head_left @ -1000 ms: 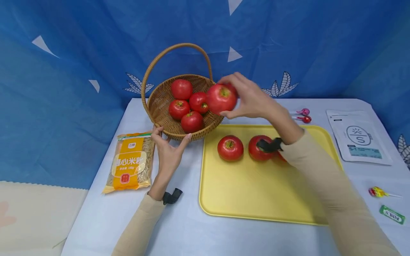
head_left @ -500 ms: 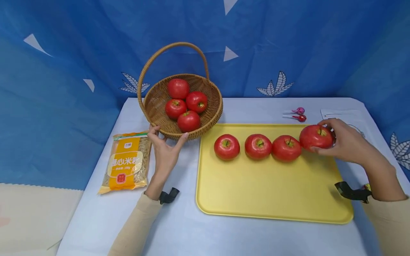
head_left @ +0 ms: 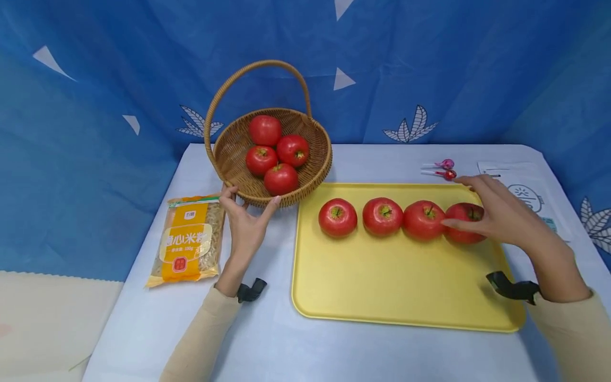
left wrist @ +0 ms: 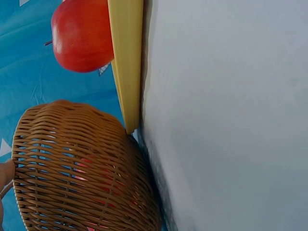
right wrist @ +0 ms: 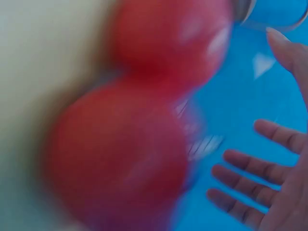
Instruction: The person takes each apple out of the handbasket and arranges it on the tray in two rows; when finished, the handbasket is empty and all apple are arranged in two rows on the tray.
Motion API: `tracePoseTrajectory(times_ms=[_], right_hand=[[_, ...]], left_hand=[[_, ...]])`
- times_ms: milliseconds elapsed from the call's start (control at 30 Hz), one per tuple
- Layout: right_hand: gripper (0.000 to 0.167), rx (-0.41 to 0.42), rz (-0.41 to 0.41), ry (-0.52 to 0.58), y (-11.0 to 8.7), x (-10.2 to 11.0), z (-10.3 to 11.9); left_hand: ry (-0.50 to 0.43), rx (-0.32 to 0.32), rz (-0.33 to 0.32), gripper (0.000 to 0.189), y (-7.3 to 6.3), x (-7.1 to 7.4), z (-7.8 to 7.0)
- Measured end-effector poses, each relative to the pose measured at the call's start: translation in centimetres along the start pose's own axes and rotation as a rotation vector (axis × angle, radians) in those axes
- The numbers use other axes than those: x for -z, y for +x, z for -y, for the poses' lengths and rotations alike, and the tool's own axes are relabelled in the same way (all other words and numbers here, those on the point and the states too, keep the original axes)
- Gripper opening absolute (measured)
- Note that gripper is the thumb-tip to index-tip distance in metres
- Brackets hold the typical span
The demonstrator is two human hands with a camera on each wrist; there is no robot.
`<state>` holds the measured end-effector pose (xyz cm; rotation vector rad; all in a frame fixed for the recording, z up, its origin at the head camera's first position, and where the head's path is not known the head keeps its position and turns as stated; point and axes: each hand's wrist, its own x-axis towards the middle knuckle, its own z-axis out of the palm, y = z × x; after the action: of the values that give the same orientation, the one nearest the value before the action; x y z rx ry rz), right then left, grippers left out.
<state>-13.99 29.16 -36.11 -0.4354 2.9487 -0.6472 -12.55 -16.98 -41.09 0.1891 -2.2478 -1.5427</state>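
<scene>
A wicker basket point(head_left: 228, 159) with a tall handle leans toward me at the back left, several red apples point(head_left: 281, 179) inside. My left hand point(head_left: 245, 232) grips its near rim; in the left wrist view the woven side point(left wrist: 72, 163) fills the lower left. On the yellow tray point(head_left: 406, 289) several apples stand in a row along the back. Over the rightmost apple point(head_left: 463, 236) is my right hand point(head_left: 508, 218), thumb in front of it and fingers behind. The right wrist view shows that hand's fingers point(right wrist: 240, 178) spread and apart from a blurred apple point(right wrist: 115, 159).
An orange-and-clear pasta bag point(head_left: 188, 239) lies left of the basket. Behind the tray are a pink lollipop point(head_left: 447, 164) and a red lollipop point(head_left: 450, 174). A white pouch point(head_left: 525, 180) lies at the right, partly hidden by my right hand. Blue cloth point(head_left: 429, 63) hangs behind the table.
My right hand carried an apple from the basket to the right end of the row on the tray, and has let go of it. My left hand has stayed at the basket rim.
</scene>
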Motion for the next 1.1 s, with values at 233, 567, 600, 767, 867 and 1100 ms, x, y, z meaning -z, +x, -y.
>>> tracePoseTrajectory(times_ms=[233, 567, 600, 767, 867, 1100], right_hand=[[0.071, 0.443, -0.001, 0.091, 8.9, 0.9, 10.6], [0.070, 0.690, 0.327, 0.029, 19.9, -4.6, 22.7], [0.071, 0.679, 0.361, 0.025, 20.6, -5.3, 23.1], [0.072, 0.614, 0.479, 0.010, 23.0, -8.3, 24.1], [0.069, 0.593, 0.522, -0.039, 23.6, -9.4, 24.4], [0.062, 0.600, 0.532, -0.109, 24.0, -10.2, 24.8]], left_hand=[[0.005, 0.001, 0.003, 0.086, 0.1, 0.0, 0.3], [0.000, -0.005, 0.017, 0.085, -0.1, 0.0, 0.2], [0.001, -0.008, 0.020, 0.085, -0.1, 0.0, 0.2], [-0.003, -0.007, 0.020, 0.084, -0.2, -0.1, 0.2], [-0.003, 0.000, 0.012, 0.083, -0.2, -0.1, 0.1], [0.002, -0.011, 0.006, 0.083, 0.0, 0.0, 0.1]])
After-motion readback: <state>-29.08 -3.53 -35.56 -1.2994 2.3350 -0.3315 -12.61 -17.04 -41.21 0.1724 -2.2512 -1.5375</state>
